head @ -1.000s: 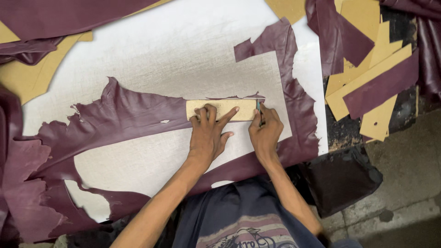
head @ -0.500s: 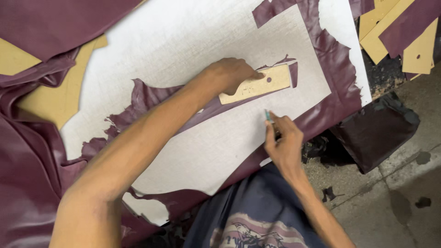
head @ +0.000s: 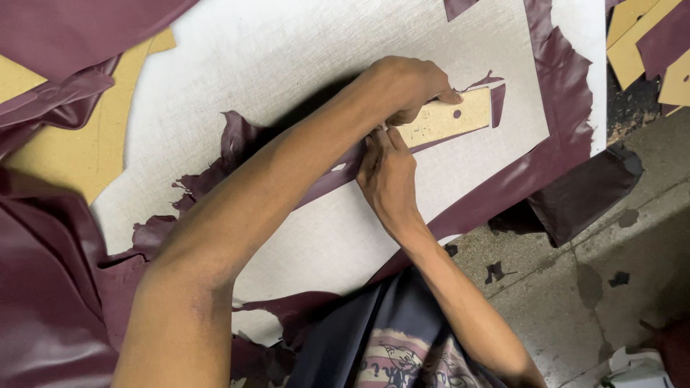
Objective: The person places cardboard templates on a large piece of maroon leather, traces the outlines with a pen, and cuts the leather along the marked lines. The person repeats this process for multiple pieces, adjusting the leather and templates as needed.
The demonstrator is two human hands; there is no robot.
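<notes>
Pressing our left hand point(head: 406, 86), fingers curled, onto a long tan cardboard template strip point(head: 445, 118), we pin it flat against a maroon sheet of leather point(head: 553, 136) so it seems unlikely to slip. Our right hand point(head: 388, 172) sits at the strip's near edge, fingers pinched together — around what, we cannot tell. Beneath the strip spreads a white textured cutting board point(head: 287, 50); up and to its right lie more tan card patterns point(head: 632, 36). No containers are in view.
</notes>
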